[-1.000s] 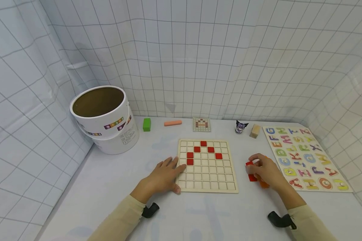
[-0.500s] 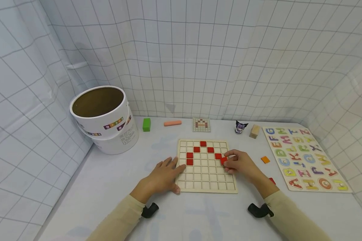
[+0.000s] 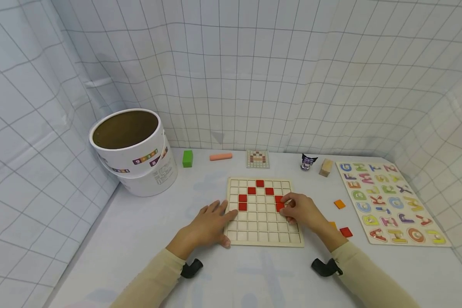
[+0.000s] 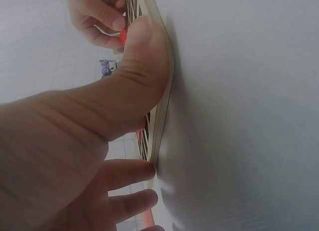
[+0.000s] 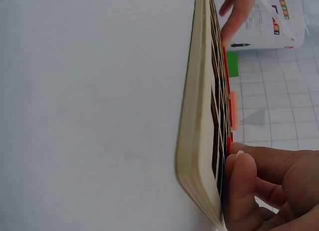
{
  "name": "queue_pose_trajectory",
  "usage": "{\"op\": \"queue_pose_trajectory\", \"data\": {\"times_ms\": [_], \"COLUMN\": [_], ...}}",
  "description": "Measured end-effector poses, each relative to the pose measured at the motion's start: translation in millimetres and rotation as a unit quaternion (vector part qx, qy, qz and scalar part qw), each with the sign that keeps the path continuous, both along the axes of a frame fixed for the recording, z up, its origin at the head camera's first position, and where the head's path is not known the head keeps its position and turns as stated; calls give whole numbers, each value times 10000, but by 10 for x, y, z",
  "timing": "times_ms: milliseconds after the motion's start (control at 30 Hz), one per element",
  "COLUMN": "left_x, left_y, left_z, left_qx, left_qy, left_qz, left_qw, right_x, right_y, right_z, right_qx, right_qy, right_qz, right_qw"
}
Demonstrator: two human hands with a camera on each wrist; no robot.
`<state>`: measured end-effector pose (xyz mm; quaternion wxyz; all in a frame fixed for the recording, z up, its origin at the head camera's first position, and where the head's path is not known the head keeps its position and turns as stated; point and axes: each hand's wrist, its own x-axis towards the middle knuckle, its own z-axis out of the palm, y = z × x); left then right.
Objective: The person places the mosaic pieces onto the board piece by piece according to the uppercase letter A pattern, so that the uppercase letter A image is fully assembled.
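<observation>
The square wooden grid board (image 3: pixel 254 242) lies on the table with several red square tiles set in its cells, forming a peaked outline. My left hand (image 3: pixel 208 224) rests at the board's left edge, fingers spread, thumb by the near corner. In the left wrist view its thumb (image 4: pixel 142 52) presses along the board's edge. My right hand (image 3: pixel 303 210) is over the board's right side, thumb and index finger pinching a red tile (image 3: pixel 279 207). That tile sits at a cell directly below another red tile (image 3: pixel 279 199). The right wrist view shows the fingertips (image 5: pixel 241 166) close against the grid.
Right of the board lie a red tile (image 3: pixel 346 232) and orange tiles (image 3: pixel 339 204), one partly behind the right wrist. An alphabet board (image 3: pixel 389 201) is farther right. A pattern card (image 3: pixel 258 159), green block (image 3: pixel 187 158), figurine (image 3: pixel 307 163) and wooden block (image 3: pixel 325 167) stand behind; a bucket (image 3: pixel 138 167) stands left.
My right hand has picked up a red tile from right of the board, carried it left, and lowered it to a cell below another red tile. My left hand has stayed put.
</observation>
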<state>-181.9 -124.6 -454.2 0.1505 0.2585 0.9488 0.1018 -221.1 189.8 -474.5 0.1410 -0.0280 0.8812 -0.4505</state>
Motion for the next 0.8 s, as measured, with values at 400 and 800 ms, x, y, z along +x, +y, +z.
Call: {"op": "queue_pose_trajectory", "data": {"times_ms": [400, 800], "left_x": [13, 17], "left_y": [9, 10], "left_z": [6, 10], "left_qx": [-28, -65], "left_qy": [-26, 28], "left_qz": [-15, -25], "left_qw": [10000, 10000], "right_x": [51, 400], "right_y": [761, 1204], "right_z": [357, 194], "right_qx": [-517, 148], "right_qy": [747, -6], "right_qz": [335, 780], "right_qw": [9953, 9968]}}
